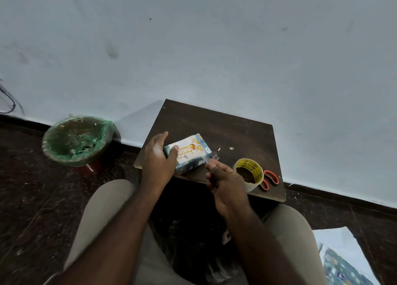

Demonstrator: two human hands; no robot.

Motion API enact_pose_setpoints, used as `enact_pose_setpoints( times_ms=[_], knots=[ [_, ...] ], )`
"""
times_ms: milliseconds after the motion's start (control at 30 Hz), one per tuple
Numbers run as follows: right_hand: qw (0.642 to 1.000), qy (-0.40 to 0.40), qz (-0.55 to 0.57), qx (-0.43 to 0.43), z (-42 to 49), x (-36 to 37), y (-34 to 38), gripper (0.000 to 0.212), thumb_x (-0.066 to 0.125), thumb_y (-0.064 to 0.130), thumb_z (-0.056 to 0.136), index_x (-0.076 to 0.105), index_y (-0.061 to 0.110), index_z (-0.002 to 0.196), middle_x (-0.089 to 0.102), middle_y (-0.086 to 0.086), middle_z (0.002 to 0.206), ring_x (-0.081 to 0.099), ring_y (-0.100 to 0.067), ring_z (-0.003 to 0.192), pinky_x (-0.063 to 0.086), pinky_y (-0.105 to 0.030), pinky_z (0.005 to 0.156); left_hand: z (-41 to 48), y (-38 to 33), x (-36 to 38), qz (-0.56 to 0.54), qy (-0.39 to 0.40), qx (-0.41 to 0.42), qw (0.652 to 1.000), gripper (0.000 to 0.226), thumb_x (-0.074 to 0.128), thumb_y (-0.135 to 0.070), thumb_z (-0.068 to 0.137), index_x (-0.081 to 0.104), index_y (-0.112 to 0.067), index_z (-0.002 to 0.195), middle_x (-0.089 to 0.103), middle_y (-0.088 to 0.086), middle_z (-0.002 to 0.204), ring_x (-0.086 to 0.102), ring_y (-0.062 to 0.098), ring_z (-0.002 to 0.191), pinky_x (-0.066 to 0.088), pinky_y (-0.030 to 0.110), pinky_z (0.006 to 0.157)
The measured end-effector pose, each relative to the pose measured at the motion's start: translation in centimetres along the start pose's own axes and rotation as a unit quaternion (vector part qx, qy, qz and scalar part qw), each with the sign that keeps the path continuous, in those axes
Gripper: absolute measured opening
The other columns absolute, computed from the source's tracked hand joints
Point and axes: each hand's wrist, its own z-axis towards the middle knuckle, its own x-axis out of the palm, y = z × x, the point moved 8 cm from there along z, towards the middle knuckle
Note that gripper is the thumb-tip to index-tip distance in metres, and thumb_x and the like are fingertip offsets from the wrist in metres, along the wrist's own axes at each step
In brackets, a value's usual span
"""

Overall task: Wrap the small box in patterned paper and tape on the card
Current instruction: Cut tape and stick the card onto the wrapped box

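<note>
Small box [190, 166], one, wrapped in blue patterned paper, lies on the worktop [225, 130] inside the left grip [158, 155], which is clamped round its end with the thumb pressing the one card [188, 152] on top. Just beside it, the right grip [225, 181] pinches one strip of clear tape [211, 156] at the wrapping's edge. Just beyond the right grip stand one tape roll [253, 166] and one pair of scissors [271, 179]. Well outside the left grip, one green-lined bin [75, 140] sits on the floor.
</note>
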Motion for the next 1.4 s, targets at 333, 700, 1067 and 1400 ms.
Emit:
enact_pose_setpoints(
  times_ms=[333, 700, 1067, 1400],
  knots=[
    [0.997, -0.025, 0.032, 0.058, 0.4, 2.7, -3.6, 0.015, 0.064, 0.005, 0.092, 0.071, 0.006, 0.105, 0.076, -0.007, 0.091, 0.066, -0.011, 0.072, 0.050, -0.027, 0.068, 0.2, 2.2, 1.5, -0.013, 0.058, -0.033, 0.998, 0.042, 0.062, -0.025, 0.096, 0.058, -0.011, 0.135, 0.064, 0.010, 0.130, 0.060, 0.022, 0.117, 0.049, 0.037, 0.100],
    [0.995, -0.043, 0.065, 0.056, 0.3, 3.8, -4.4, 0.012, 0.064, -0.001, 0.091, 0.071, 0.001, 0.100, 0.073, -0.006, 0.076, 0.064, -0.012, 0.066, 0.050, -0.024, 0.064, 0.2, 2.6, 1.8, -0.034, 0.067, -0.043, 0.996, 0.039, 0.065, -0.016, 0.094, 0.060, -0.014, 0.132, 0.065, 0.003, 0.124, 0.061, 0.009, 0.102, 0.042, 0.005, 0.068],
    [0.994, -0.055, 0.082, 0.054, 0.2, 3.6, -5.2, 0.016, 0.064, 0.000, 0.092, 0.071, 0.000, 0.106, 0.075, -0.013, 0.095, 0.066, -0.016, 0.078, 0.054, -0.027, 0.074, 0.1, 2.8, 1.9, -0.069, 0.060, -0.052, 0.994, 0.040, 0.068, -0.036, 0.092, 0.064, -0.016, 0.127, 0.069, 0.003, 0.118, 0.067, 0.014, 0.103, 0.054, 0.022, 0.079],
    [0.992, -0.058, 0.096, 0.052, -0.1, 3.5, -5.2, 0.018, 0.063, 0.000, 0.092, 0.070, 0.000, 0.108, 0.074, -0.017, 0.105, 0.066, -0.016, 0.081, 0.055, -0.027, 0.076, 0.1, 2.7, 1.9, -0.066, 0.053, -0.051, 0.995, 0.043, 0.073, -0.032, 0.088, 0.064, -0.015, 0.127, 0.068, 0.004, 0.121, 0.065, 0.016, 0.106, 0.055, 0.030, 0.087]
  ],
)
